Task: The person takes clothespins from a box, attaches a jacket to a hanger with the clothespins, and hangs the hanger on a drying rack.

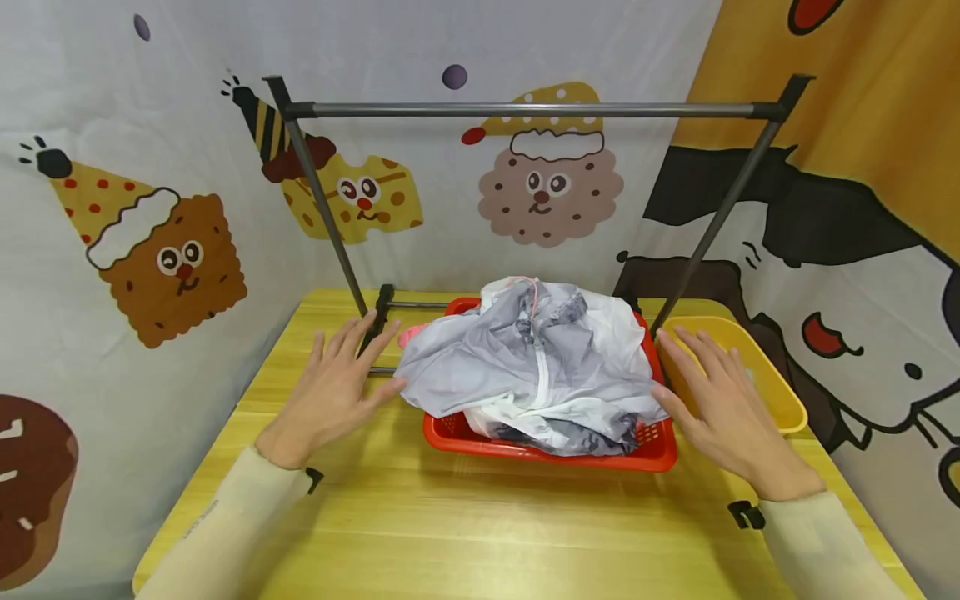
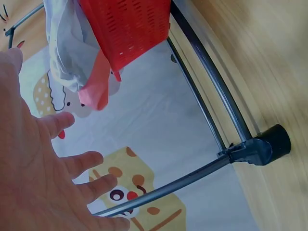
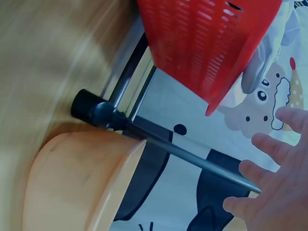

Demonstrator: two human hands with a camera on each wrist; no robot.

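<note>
A thin grey and white zip garment (image 1: pixel 487 358) lies heaped over a red plastic basket (image 1: pixel 551 451) on the table. My left hand (image 1: pixel 330 392) is held with fingers spread at the garment's left side; whether the thumb touches the cloth I cannot tell. On the other side, my right hand (image 1: pixel 723 408) has its fingers extended by the garment's right edge and holds nothing. The left wrist view shows the left hand (image 2: pixel 43 168) with an empty palm and a bit of pink cloth (image 2: pixel 97 89) hanging below the basket rim. Spread fingers of the right hand (image 3: pixel 284 178) appear in the right wrist view.
A metal rack (image 1: pixel 525 110) stands around the basket, its bar crossing above and its black foot (image 2: pixel 269 144) on the wooden table (image 1: pixel 480 533). A yellow bin (image 1: pixel 780 383) sits at the right beside the rack. Behind hangs a cartoon-printed curtain (image 1: pixel 450 208).
</note>
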